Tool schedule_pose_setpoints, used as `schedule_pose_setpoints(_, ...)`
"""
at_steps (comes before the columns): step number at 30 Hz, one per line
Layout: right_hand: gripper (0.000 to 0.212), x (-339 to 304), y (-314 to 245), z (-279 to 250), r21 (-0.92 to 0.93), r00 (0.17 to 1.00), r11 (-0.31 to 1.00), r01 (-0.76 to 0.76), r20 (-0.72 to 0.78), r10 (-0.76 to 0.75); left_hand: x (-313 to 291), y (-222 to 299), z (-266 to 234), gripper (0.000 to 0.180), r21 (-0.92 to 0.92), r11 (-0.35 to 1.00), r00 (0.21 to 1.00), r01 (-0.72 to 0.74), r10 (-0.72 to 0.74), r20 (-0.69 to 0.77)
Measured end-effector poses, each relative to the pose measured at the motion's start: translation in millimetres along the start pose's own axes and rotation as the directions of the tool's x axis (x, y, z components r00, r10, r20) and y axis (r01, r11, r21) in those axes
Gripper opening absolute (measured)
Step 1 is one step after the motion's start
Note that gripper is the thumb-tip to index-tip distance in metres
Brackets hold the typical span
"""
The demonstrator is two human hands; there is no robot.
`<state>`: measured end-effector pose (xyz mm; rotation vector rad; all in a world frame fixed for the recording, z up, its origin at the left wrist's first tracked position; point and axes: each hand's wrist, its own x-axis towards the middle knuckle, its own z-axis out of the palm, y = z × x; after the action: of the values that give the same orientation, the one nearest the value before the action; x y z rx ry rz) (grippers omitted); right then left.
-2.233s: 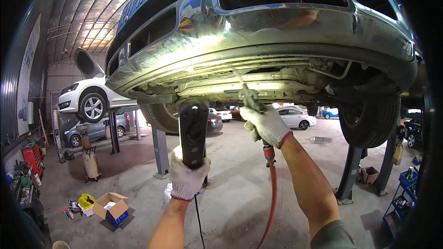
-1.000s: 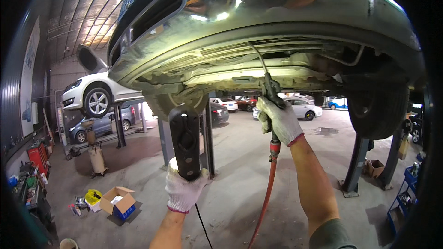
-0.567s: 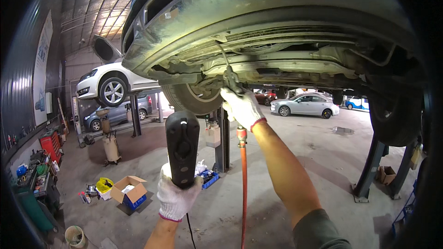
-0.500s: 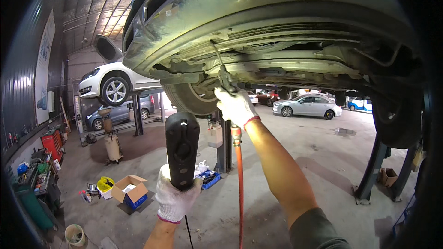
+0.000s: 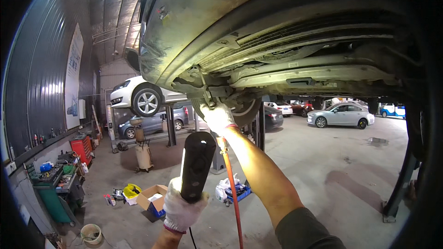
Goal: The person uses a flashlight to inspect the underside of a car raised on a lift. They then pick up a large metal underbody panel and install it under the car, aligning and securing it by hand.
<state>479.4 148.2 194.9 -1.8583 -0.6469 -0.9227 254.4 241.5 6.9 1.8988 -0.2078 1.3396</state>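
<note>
Gripped upright in my gloved left hand (image 5: 182, 210) is a black work light (image 5: 198, 166), its bright strip facing the car and a thin black cord hanging below. My gloved right hand (image 5: 218, 119) is raised and closed around an air blow gun (image 5: 206, 93) with a long thin nozzle. From under that hand an orange-red hose (image 5: 232, 184) runs down. The nozzle tip points up at the left front part of the raised car's underside (image 5: 318, 72); whether it touches is unclear. Light falls across the dusty bumper and the slatted parts behind it.
One front wheel (image 5: 248, 112) hangs behind my right hand. A lift post (image 5: 218, 159) stands behind the work light. On the floor are an open cardboard box (image 5: 146, 195) and a blue tray (image 5: 243, 189). A tool cart (image 5: 53, 193) lines the left wall; a white car (image 5: 134, 90) is raised beyond.
The blow gun and my right hand have moved left along the car's underside. The view has turned left, and the work light now sits slightly lower and tilts right.
</note>
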Motion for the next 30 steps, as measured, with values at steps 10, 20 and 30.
schedule_pose_setpoints(10,0.036,-19,2,-3,0.4,0.944,0.88,-0.257,0.297,0.141,-5,-12,5,0.057,0.118,0.984,0.991,-0.137,0.137,0.011)
schedule_pose_setpoints(20,0.04,-27,27,-19,0.25,0.945,0.955,-0.158,0.32,0.073,-3,8,24,0.057,0.122,0.988,0.981,-0.094,0.071,0.182)
schedule_pose_setpoints(30,0.042,-35,25,-30,0.395,0.974,0.906,-0.149,0.214,0.067,6,30,49,0.046,0.283,0.946,0.975,-0.161,0.107,0.194)
